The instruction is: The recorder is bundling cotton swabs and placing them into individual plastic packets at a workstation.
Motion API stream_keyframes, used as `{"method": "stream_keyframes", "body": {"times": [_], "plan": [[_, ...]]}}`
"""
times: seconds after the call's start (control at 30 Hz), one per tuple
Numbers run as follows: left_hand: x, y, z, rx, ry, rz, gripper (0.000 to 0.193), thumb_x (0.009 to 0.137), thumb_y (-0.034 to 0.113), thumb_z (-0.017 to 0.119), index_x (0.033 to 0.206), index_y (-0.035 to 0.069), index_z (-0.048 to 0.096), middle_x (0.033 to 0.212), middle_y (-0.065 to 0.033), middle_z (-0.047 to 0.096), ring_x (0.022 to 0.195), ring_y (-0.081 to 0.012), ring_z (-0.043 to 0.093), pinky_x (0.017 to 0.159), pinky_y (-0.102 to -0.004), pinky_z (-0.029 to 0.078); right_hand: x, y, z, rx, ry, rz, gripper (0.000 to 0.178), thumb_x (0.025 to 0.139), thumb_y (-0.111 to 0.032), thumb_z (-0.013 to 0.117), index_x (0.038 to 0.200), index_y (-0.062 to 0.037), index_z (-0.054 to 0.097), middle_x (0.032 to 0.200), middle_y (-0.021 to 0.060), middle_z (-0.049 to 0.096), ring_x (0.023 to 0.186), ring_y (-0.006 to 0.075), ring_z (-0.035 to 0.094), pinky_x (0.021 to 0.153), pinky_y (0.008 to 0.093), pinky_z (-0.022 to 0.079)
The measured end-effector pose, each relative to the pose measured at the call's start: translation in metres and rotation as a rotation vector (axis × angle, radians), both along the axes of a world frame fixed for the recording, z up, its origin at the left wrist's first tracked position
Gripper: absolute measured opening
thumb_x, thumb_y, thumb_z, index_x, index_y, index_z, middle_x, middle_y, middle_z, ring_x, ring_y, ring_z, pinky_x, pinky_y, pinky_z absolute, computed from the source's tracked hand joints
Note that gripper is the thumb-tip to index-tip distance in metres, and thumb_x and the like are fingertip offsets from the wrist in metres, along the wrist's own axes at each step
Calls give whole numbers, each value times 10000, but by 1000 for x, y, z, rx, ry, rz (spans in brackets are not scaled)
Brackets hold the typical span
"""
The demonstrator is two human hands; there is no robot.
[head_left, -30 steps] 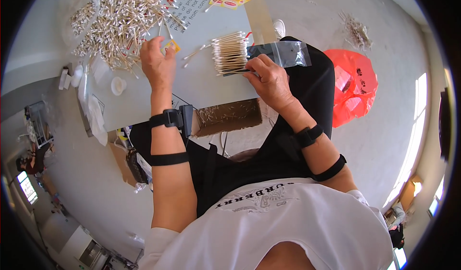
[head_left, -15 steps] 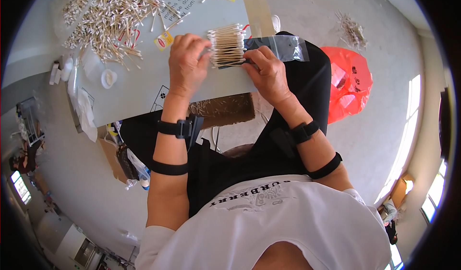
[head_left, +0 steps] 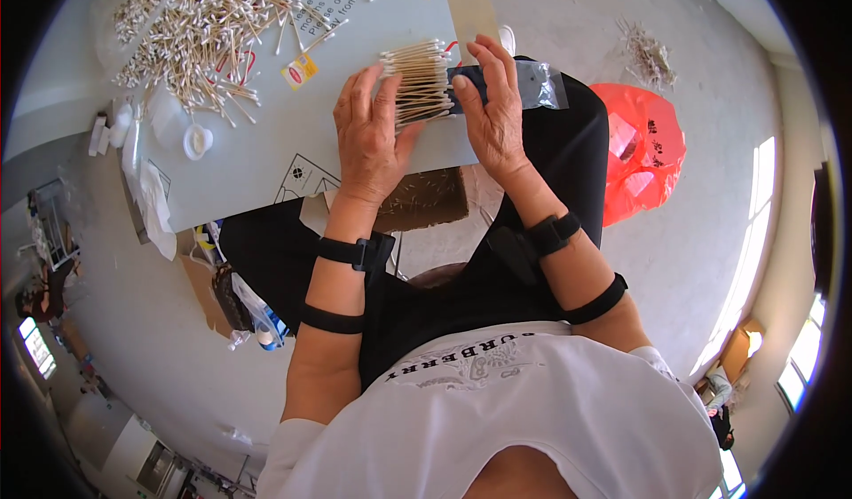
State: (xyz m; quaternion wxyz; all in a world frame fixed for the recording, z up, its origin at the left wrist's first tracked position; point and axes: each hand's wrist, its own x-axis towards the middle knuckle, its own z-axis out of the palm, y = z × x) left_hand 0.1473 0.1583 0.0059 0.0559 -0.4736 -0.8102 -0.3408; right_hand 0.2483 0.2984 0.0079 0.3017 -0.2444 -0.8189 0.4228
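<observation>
A neat row of cotton swabs (head_left: 421, 82) lies side by side near the table's right end, white tips at both ends. My left hand (head_left: 369, 126) rests against the row's left ends with its fingers apart. At the right ends, my right hand (head_left: 493, 109) has thumb and fingers spread, its thumb close to the tips. Partly under the row and my right hand lies a dark strip (head_left: 465, 80), with a clear plastic bag (head_left: 540, 86) reaching past the table edge over my leg.
A large heap of loose cotton swabs (head_left: 191, 33) covers the table's far left. Yellow labels (head_left: 299, 70) lie near it, beside a small white round container (head_left: 198, 142). Below the table edge sits a cardboard box (head_left: 426, 202). On the floor at right are a red plastic bag (head_left: 639, 153) and scattered swabs (head_left: 648, 55).
My left hand has moved right and down, from above the row's left side to against its ends. My right hand's fingers have opened from a pinch and lifted upward.
</observation>
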Motion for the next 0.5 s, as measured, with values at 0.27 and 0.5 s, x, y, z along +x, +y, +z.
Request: {"method": "stream_keyframes", "body": {"times": [0.27, 0.5], "plan": [[-2, 27, -22, -306, 131, 68, 646, 908, 232, 583, 1458, 21, 317, 1516, -264, 263, 1427, -421, 229, 1148, -544, 193, -51, -2, -29, 355, -116, -32, 365, 982, -246, 502, 1278, -40, 559, 1394, 199, 482, 1344, 390, 387, 1150, 471, 244], [-19, 19, -32, -398, 116, 39, 619, 955, 304, 453, 1494, 49, 286, 1570, -148, 239, 1472, -287, 182, 1178, -518, 114, -64, -25, -35, 269, -55, 72, 428, 975, -275, 493, 1261, 41, 522, 1350, 233, 501, 1328, 395, 396, 1149, 493, 235]]}}
